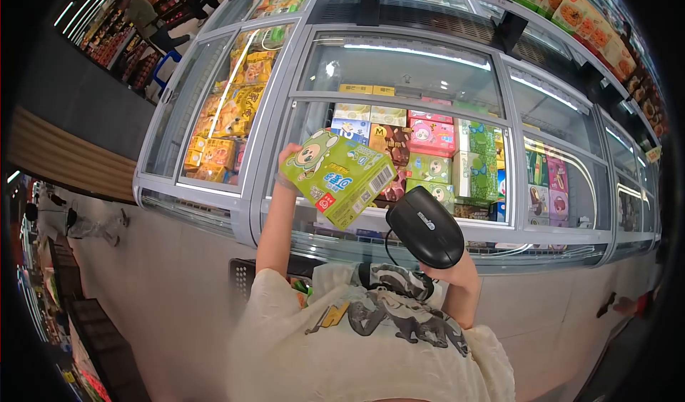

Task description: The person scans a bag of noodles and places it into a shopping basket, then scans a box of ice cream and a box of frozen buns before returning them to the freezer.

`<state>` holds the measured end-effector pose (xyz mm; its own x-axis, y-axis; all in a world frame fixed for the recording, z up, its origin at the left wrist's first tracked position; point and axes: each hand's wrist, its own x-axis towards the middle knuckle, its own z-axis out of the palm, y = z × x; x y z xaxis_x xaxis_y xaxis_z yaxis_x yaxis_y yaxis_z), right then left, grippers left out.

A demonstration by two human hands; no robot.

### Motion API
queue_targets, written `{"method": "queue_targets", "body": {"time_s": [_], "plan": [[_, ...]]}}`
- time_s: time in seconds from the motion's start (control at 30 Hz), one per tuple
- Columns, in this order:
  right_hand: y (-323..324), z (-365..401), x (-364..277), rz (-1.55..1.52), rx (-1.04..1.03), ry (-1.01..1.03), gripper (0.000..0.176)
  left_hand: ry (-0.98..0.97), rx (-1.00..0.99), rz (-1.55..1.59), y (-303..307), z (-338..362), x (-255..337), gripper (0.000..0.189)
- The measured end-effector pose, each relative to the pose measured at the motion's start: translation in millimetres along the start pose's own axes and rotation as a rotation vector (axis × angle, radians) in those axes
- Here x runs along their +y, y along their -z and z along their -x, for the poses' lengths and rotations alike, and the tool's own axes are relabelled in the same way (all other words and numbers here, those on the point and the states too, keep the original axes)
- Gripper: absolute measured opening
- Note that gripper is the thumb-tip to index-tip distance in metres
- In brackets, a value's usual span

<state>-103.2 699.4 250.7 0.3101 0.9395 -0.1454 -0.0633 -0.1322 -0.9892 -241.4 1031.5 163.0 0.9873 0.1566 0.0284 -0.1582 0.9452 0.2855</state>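
My left hand (287,161) is wrapped round the left end of a green box (330,175) with a cartoon character on it. The box is tilted, and a white barcode label shows on its right end. In my right hand (451,268) is a black barcode scanner (426,225), its rounded head up and a thin cable hanging at its left. The scanner sits just right of the box, apart from it. Behind both, an open-topped section of the freezer holds colourful ice cream boxes (432,136), several of them the same green (428,168).
The chest freezer (250,209) runs across in front of me with sliding glass lids (403,63). Yellow bags (242,95) lie in the left section. Packaged food (571,9) stands on the shelf above. A dark basket (246,277) is near my waist. Other people (146,20) stand at the far left.
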Motion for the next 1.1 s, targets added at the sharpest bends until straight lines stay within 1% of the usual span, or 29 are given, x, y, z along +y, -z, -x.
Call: {"method": "queue_targets", "body": {"time_s": [0.07,0.17,0.27,0.37,0.4,0.47,0.53,0.57,0.6,0.67,0.7,0.8,0.83,0.93,0.97,1.03,1.07,1.1], "plan": [[-3,-5,-6,-0.057,-0.021,0.021,0.074,0.019,0.003,0.0,3,1,2,0.064],[-1,-11,-3,-0.089,-0.031,-0.008,0.073,0.026,-0.043,-0.001,4,-1,0,0.063],[3,-18,10,-0.101,-0.056,0.042,0.072,0.006,-0.022,0.029,5,-5,-3,0.061],[5,-25,14,-0.226,0.056,-0.022,0.066,0.012,-0.016,0.005,15,-9,-1,0.061],[2,-31,11,-0.292,0.164,0.062,0.038,-0.018,0.04,-0.028,13,-10,-2,0.061],[10,-48,-4,-0.333,0.226,0.037,0.039,-0.071,0.153,-0.089,9,-11,-7,0.06],[22,-69,-7,-0.269,0.329,0.023,0.045,-0.075,0.21,-0.194,19,-14,-8,0.061],[33,-79,-5,-0.297,0.311,-0.082,0.037,-0.078,0.236,-0.247,24,-17,-9,0.061],[41,-89,-2,-0.337,0.316,-0.142,0.044,-0.1,0.286,-0.305,21,-22,-14,0.061],[67,-115,35,-0.317,0.31,-0.275,0.055,-0.145,0.385,-0.426,11,-36,-26,0.059],[77,-123,43,-0.327,0.315,-0.343,0.053,-0.088,0.445,-0.415,14,-42,-30,0.061],[107,-140,79,-0.422,0.284,-0.5,0.05,-0.044,0.451,-0.519,61,-67,-51,0.065],[117,-145,90,-0.467,0.324,-0.56,0.042,-0.016,0.501,-0.508,64,-75,-61,0.068],[152,-154,117,-0.542,0.419,-0.714,0.032,0.048,0.574,-0.623,65,-106,-87,0.07],[160,-158,125,-0.548,0.448,-0.724,0.026,0.085,0.578,-0.612,67,-117,-97,0.071],[185,-166,152,-0.589,0.453,-0.711,0.027,0.154,0.592,-0.589,70,-141,-117,0.073],[196,-169,165,-0.61,0.453,-0.707,0.027,0.144,0.544,-0.688,82,-153,-129,0.075],[199,-173,162,-0.594,0.489,-0.724,0.027,0.132,0.494,-0.786,104,-164,-142,0.077]]}}
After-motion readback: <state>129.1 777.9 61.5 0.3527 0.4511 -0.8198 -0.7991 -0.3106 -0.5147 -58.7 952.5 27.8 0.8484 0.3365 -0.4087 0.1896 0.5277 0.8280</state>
